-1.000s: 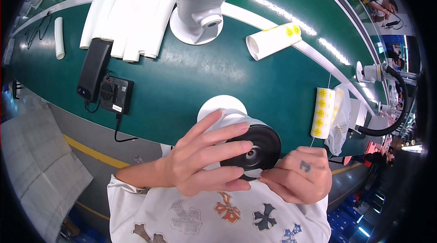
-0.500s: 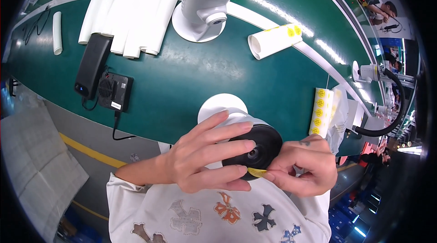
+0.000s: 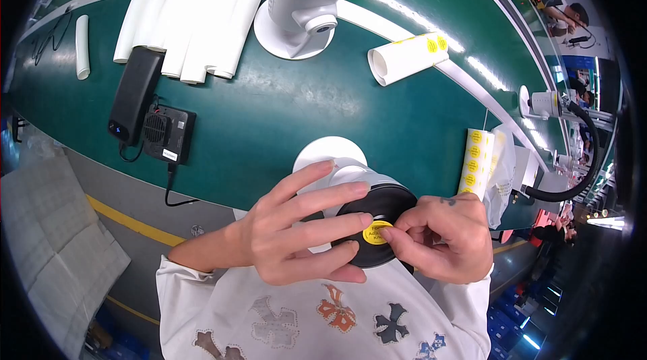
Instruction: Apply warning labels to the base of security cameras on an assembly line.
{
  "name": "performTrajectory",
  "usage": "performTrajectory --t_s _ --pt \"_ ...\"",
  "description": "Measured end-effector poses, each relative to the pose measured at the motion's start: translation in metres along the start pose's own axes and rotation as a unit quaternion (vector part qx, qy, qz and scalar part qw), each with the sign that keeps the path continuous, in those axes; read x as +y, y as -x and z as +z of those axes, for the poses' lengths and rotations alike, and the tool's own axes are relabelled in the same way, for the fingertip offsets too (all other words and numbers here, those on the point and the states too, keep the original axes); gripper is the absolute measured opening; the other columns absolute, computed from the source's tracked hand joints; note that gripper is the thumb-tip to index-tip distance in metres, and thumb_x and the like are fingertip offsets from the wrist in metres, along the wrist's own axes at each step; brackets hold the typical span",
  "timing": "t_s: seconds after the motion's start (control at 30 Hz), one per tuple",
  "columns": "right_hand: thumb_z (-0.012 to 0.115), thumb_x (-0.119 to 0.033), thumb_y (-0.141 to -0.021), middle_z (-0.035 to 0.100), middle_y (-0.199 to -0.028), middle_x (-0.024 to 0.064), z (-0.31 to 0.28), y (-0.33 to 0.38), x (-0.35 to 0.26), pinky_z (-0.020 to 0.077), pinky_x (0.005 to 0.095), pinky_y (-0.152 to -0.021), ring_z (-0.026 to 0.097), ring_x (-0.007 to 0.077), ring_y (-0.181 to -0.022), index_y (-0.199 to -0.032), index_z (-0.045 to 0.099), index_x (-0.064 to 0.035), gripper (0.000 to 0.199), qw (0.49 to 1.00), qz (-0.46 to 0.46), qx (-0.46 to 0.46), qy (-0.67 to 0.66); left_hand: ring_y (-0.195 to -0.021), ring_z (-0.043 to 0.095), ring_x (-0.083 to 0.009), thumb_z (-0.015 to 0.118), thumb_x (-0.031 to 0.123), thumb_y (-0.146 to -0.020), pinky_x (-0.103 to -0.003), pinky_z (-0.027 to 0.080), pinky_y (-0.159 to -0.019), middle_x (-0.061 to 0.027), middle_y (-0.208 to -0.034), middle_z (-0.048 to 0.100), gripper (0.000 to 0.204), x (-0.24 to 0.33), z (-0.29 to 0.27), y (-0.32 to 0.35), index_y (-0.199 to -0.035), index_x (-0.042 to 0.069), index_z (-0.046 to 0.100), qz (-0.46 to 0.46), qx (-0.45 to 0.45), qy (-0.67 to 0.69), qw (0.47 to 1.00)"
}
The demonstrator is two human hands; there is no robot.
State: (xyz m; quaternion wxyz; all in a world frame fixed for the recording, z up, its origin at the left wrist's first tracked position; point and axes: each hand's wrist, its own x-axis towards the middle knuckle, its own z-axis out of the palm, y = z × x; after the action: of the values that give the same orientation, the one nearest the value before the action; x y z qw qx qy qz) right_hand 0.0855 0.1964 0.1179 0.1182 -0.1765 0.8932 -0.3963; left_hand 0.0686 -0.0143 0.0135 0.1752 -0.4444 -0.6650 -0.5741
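Yellow and round, a sticker sits on the black end of a white camera unit, held tilted above the worktop's near edge. The left hand wraps its fingers around the unit; the right hand pinches the sticker's edge. A strip of yellow stickers hangs at the right edge. A white roll with yellow stickers lies by the far edge, beside a second camera unit. White sleeves, a black pack and a small black box lie left.
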Motion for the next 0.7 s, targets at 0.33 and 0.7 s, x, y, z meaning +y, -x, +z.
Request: performTrajectory --t_s 0.33,0.7 --pt "0.076 -0.002 -0.074 0.053 -0.053 0.0021 0.0015 0.0007 0.0016 0.0314 0.0267 -0.035 0.049 0.0121 -0.039 -0.073 0.062 -0.0018 0.014 1.0 -0.012 0.002 0.007 -0.109 0.061 -0.0361 0.077 0.035 -0.078 -0.056 0.05 -0.092 -0.0105 -0.11 0.064 0.032 -0.0007 -0.0006 -0.0011 -0.081 0.007 0.064 0.003 -0.003 -0.002 1.0" --pt "0.076 -0.002 -0.074 0.052 -0.051 0.0012 0.0022 0.0007 0.0032 0.0305 0.0254 -0.034 0.049 0.011 -0.038 -0.074 0.062 -0.0019 0.014 1.0 -0.021 0.009 0.007 -0.106 0.062 -0.0323 0.073 0.051 -0.079 -0.055 0.044 -0.098 -0.0043 -0.11 0.063 0.036 -0.0013 -0.0009 -0.0001 -0.091 0.017 0.073 0.008 -0.026 -0.039 0.999"
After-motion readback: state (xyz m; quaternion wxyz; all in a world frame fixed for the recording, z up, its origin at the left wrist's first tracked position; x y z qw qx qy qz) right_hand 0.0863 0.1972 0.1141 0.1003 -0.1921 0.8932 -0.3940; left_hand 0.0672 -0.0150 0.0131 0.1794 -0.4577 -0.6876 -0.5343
